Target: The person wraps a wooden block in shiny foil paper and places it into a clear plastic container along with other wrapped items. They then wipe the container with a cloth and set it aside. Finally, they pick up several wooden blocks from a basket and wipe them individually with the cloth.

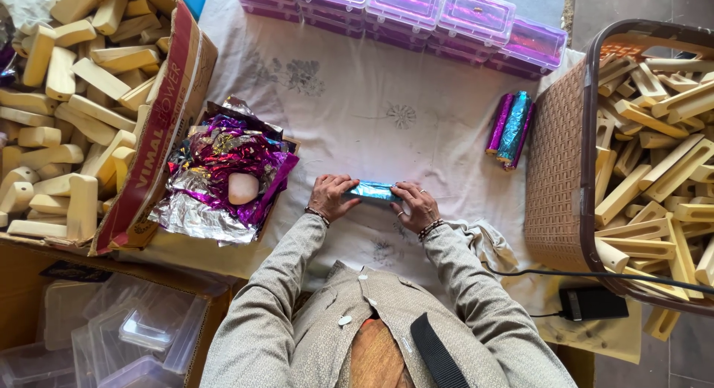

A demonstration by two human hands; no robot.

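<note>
On the white printed cloth, both hands press one small block wrapped in shiny blue foil: the left hand closes on its left end, the right hand on its right end. Crumpled purple and silver foil sheets lie just to the left.

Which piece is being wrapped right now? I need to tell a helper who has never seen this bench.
Start at the white cloth spread between the cardboard box and the brown basket. At its near edge, the left hand and right hand pinch a blue foil-wrapped bar, lying crosswise, alone.
</note>
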